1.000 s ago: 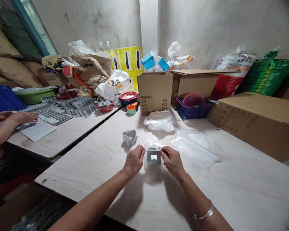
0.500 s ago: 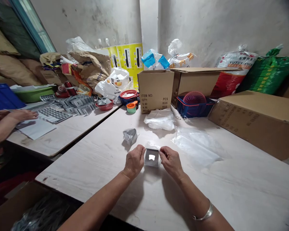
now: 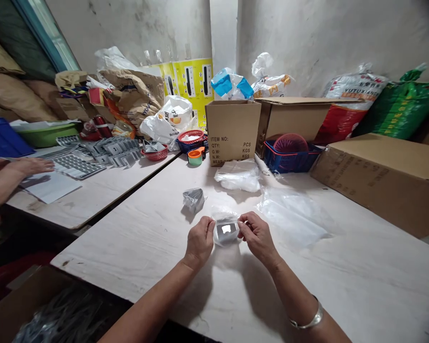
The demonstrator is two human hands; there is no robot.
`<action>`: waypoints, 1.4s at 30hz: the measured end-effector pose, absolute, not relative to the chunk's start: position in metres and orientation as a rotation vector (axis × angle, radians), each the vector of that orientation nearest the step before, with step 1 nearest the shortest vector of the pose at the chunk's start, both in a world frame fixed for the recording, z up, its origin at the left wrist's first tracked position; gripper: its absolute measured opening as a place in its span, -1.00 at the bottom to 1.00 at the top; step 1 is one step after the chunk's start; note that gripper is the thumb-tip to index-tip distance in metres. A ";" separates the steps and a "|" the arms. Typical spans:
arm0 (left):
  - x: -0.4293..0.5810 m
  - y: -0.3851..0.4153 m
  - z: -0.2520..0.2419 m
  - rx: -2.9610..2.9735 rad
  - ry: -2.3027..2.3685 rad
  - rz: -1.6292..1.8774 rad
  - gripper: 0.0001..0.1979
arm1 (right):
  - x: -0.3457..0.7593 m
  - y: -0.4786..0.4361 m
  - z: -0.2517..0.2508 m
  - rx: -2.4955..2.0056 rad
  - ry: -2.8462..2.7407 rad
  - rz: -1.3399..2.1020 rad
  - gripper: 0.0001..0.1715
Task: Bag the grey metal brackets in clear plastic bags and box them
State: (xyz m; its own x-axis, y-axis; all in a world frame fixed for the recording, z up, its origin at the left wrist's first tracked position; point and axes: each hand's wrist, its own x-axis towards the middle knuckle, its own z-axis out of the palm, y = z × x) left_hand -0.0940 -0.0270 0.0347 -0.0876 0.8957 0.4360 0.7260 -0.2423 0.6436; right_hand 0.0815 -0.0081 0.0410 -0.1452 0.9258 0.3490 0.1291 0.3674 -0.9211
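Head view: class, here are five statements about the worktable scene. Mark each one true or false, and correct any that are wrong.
1. The left hand and right hand pinch opposite sides of a clear bag. True.
2. The bracelet is on the left arm. False: the bracelet is on the right arm.
3. A gray piece with a cutout shows between the hands. True.
4. The green sack stands left of the printed carton. False: the green sack is to the right of the printed carton.
5. The wrapped gray piece lies inside the red basket. False: the wrapped gray piece lies on the table.
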 end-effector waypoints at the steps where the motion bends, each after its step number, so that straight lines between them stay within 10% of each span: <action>1: -0.094 -0.026 0.036 1.925 1.772 1.235 -0.79 | 0.082 -0.009 0.043 -0.953 -1.563 0.947 -0.87; 21: -0.081 -0.040 0.025 1.127 1.358 1.230 -0.79 | 0.074 -0.019 0.039 -0.738 -2.147 0.718 -0.71; 37: -0.081 -0.036 0.013 2.203 1.812 1.078 -0.81 | 0.057 -0.014 0.023 -1.047 -2.253 -0.087 -0.83; 42: -0.083 -0.034 0.008 2.216 1.687 1.270 -0.81 | 0.052 -0.008 0.025 -1.154 -2.156 -0.130 -0.60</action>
